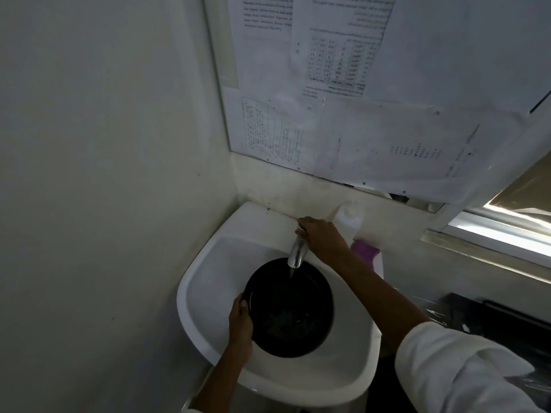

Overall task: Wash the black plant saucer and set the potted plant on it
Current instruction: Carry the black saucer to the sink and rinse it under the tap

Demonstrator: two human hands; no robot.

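Your left hand (pixel 241 321) is at the left side of the white sink (pixel 190 293), and its grip is clenched on the left rim of the black saucer (pixel 289 308), thumb on the inside edge. The saucer sits inside the sink basin, tilted slightly, filling most of the bowl. A thin stream of water (pixel 292 272) falls from the tap (pixel 296 253) at the back of the sink onto the far part of the saucer. Your right hand (pixel 323 236) reaches over the right side of the sink, its grip curled around the top of the tap. Just behind that hand, on the back right ledge of the sink, stands a white bottle (pixel 348 217), and near it, on the sink's right edge, is a purple object (pixel 365 250).
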